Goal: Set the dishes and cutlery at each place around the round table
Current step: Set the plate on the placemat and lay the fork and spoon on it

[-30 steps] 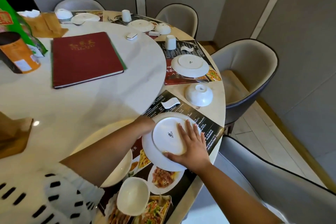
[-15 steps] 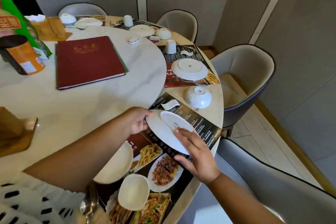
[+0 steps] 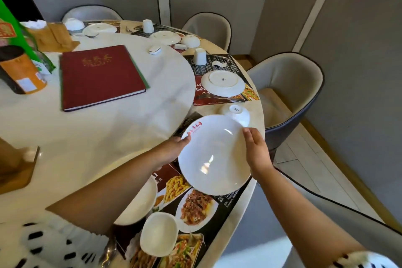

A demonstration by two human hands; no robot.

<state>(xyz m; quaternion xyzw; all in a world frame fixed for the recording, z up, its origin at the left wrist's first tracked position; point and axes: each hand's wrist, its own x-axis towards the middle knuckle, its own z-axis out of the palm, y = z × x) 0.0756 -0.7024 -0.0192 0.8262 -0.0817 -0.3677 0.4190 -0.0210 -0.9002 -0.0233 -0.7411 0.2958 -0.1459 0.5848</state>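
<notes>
round table (image 3: 87, 137) beneath empty plate (image 3: 215, 154), rim in grip of left hand (image 3: 174, 150) and right hand (image 3: 257, 152)

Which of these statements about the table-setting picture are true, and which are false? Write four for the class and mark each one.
1. The left hand and right hand hold the white plate by its rim, eating side up. True.
2. The red menu book lies open. False: it is closed.
3. The next setting's plate lies upside down. True.
4. The small bowl just beyond the held plate stands upright. False: it is upside down, foot up.
</notes>
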